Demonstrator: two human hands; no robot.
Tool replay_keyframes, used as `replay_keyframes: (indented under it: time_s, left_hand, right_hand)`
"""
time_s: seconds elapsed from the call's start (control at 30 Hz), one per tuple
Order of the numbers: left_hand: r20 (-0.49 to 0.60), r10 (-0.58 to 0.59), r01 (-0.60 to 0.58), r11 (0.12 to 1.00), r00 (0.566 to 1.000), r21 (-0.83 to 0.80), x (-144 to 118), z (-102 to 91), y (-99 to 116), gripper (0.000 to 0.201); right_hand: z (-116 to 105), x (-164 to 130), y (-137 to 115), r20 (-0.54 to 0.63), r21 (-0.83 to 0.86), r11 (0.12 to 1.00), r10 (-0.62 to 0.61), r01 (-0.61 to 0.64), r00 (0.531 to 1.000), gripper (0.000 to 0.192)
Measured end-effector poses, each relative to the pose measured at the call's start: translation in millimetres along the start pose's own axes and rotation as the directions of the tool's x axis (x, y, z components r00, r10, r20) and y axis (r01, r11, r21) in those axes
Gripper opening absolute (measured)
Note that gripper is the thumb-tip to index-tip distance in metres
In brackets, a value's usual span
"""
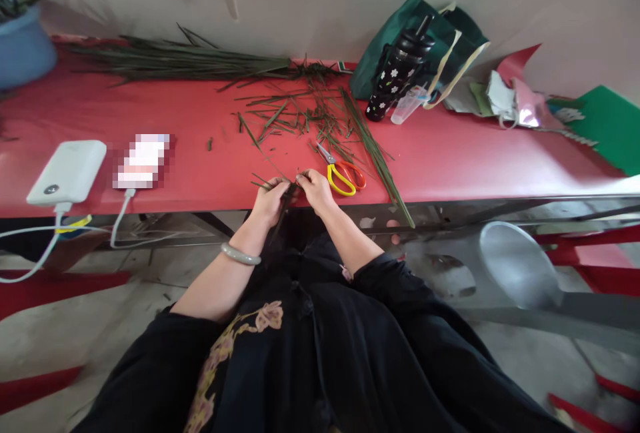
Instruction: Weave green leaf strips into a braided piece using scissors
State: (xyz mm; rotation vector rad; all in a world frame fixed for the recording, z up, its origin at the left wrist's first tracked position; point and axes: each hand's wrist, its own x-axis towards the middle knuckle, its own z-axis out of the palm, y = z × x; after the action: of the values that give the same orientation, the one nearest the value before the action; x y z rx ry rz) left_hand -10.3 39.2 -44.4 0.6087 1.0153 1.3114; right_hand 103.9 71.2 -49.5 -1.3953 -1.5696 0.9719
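Close together at the front edge of the red table, both my hands grip thin dark-green leaf strips point(263, 184). My left hand point(271, 202) is closed around them, with strip ends sticking out to the left and hanging below. With thumb and fingers pinched, my right hand point(316, 191) holds the strips at their other side; the exact crossing between the fingers is too small to make out. Just right of that hand lie scissors point(341, 177) with yellow and red handles. Cut leaf scraps point(320, 119) are scattered beyond, and a bundle of long strips point(375, 153) lies to the right.
A large leaf bundle point(200, 61) lies along the wall on the red table point(450, 159). At left are a white power bank point(67, 169), a phone point(143, 161) and a blue pot point(25, 49). A flowered tumbler point(397, 73) stands before a green bag point(383, 43).
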Motion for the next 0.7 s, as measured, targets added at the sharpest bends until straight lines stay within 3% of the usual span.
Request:
replay_keyframes:
  time_s: [0.23,0.47,0.7]
  left_hand:
    - [0.076,-0.039,0.034,0.997,0.996,0.063,2,-2.1,1,0.034]
    - [0.053,0.011,-0.009,0.999,0.999,-0.041,0,-3.3,1,0.03]
    - [0.09,-0.06,0.067,0.995,0.994,-0.074,-1,-5.0,6,0.027]
  right_hand:
    - [-4,1,-7,0.065,-0.111,0.992,-0.052,0.06,0.996,0.017]
    - [-10,-1,-14,0.152,-0.296,0.95,-0.059,0.102,0.987,0.019]
    - [-19,-7,-7,0.225,-0.169,0.967,-0.148,0.189,0.963,0.022]
